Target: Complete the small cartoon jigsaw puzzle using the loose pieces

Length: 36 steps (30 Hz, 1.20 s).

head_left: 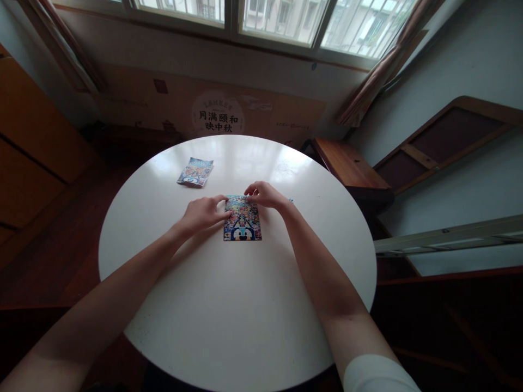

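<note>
A small rectangular jigsaw puzzle [242, 226] lies flat on the white round table [229, 305]. Its picture is crowded and colourful, with a blue cartoon dog face along the near edge. My left hand [203, 213] rests at the puzzle's left side, thumb and index finger stretched apart and touching its edge. At the top right corner, my right hand [263, 194] has its fingers bent and drawn together over the puzzle. Whatever is between those fingertips is too small to make out. Just beyond my right wrist sits a tiny blue piece [291, 200], partly hidden.
A crinkled printed packet [195, 172] with a similar picture lies farther back on the left. Behind the table's right side stands a wooden cabinet [347, 163]. Windows [281, 19] line the far wall, and wooden furniture [32, 141] is at the left.
</note>
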Tool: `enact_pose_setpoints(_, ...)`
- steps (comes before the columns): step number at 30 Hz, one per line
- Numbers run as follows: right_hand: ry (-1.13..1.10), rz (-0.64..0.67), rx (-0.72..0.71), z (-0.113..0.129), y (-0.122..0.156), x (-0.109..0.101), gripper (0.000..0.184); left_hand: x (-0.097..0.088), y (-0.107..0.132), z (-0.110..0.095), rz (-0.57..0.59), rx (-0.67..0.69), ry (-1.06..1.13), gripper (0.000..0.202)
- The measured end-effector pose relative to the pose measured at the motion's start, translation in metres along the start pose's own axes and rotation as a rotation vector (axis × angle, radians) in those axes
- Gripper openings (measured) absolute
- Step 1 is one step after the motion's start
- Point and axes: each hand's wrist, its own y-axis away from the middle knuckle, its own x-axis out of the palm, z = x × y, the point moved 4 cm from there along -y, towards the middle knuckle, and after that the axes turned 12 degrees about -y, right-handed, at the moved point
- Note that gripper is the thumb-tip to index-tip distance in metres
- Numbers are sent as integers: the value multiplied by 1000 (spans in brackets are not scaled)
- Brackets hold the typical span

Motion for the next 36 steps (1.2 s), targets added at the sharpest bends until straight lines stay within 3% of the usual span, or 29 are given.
enact_pose_setpoints(14, -25, 19, 16, -5, 1, -2, 15, -1, 1, -1, -2, 4, -3, 61)
enact_pose_setpoints(26, -50, -80, 67, -11, 10, -28, 12, 2, 1, 2, -7, -5, 2, 61)
enact_pose_setpoints(30, -49, -67, 63, -9, 9, -25, 12, 2, 1, 3, -10, 2, 8, 63)
enact_pose_setpoints(36, -17, -30, 25, 1, 4, -3, 16, 1, 0, 1, -9, 4, 4, 61)
